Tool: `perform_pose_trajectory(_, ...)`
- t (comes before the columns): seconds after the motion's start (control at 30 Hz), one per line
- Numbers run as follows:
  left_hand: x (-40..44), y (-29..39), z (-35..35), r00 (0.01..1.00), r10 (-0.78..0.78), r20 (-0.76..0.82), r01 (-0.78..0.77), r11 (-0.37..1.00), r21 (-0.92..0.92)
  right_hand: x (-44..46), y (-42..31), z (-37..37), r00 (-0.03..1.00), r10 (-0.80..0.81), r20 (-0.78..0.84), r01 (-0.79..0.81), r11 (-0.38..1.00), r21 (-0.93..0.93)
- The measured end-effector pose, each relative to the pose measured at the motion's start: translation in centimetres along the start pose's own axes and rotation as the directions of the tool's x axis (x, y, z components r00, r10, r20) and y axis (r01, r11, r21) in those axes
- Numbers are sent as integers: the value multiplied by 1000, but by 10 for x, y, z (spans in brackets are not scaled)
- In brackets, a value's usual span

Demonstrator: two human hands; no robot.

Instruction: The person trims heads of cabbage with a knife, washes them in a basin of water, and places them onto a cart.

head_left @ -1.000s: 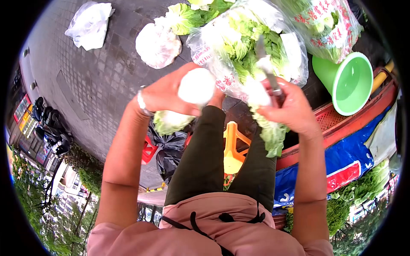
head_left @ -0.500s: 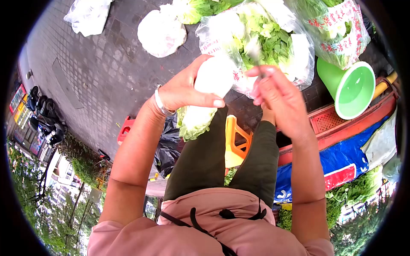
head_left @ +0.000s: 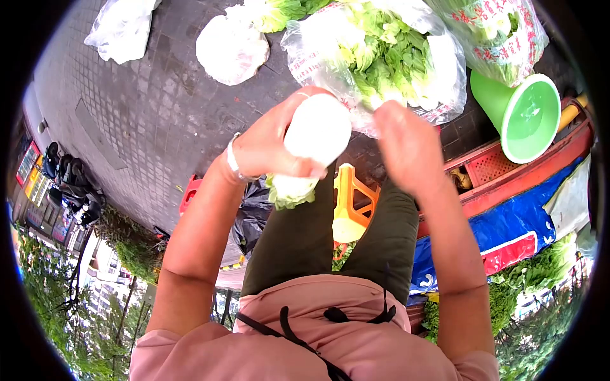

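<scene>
My left hand, with a pale bracelet at its wrist, is closed around a Chinese cabbage. The cabbage's white, overexposed end points up and away from me, and its frilly pale green leaf end hangs toward my lap. To its right, my right hand is closed and smeared by motion, apart from the cabbage. It held a thin metal tool half a second ago; blur hides the tool now. Just beyond both hands lies an opened clear plastic bag with leafy greens on it.
A wrapped white bundle and a white plastic bag lie on the paving. At right are a printed bag of greens, a green bucket and a red crate. A yellow stool stands between my legs, a black bag beside them.
My right hand has swept slightly, its fingers now blurred and the metal tool no longer distinct. The cabbage has tipped so its white end faces me more. The view has shifted a little.
</scene>
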State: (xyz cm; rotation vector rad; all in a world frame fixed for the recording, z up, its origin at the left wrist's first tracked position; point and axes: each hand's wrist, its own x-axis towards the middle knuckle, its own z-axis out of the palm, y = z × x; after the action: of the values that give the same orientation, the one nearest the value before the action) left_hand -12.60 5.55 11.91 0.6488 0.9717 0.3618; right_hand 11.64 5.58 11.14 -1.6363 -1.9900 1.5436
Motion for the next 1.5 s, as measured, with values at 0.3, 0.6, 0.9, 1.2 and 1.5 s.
perform_pose_trajectory(0.3,14,1,-3,999,-19,-47,25,993,112,29,150,-2,939,103,-328,-252,854,-454)
perform_pose_trajectory(0.6,77,17,65,990,-88,-114,58,967,-247,-24,13,22,981,148,130,-179,400,899)
perform_pose_trajectory(0.9,182,3,203,982,-58,-182,66,997,36,-117,197,-127,785,604,140,-35,-183,982)
perform_pose_trajectory(1.2,182,-111,230,815,-358,-455,445,890,98,-62,454,-311,638,769,45,-672,528,519)
perform_pose_trajectory(1.5,193,-161,243,787,-402,-467,544,809,222,6,531,-220,643,684,-345,-761,519,-390)
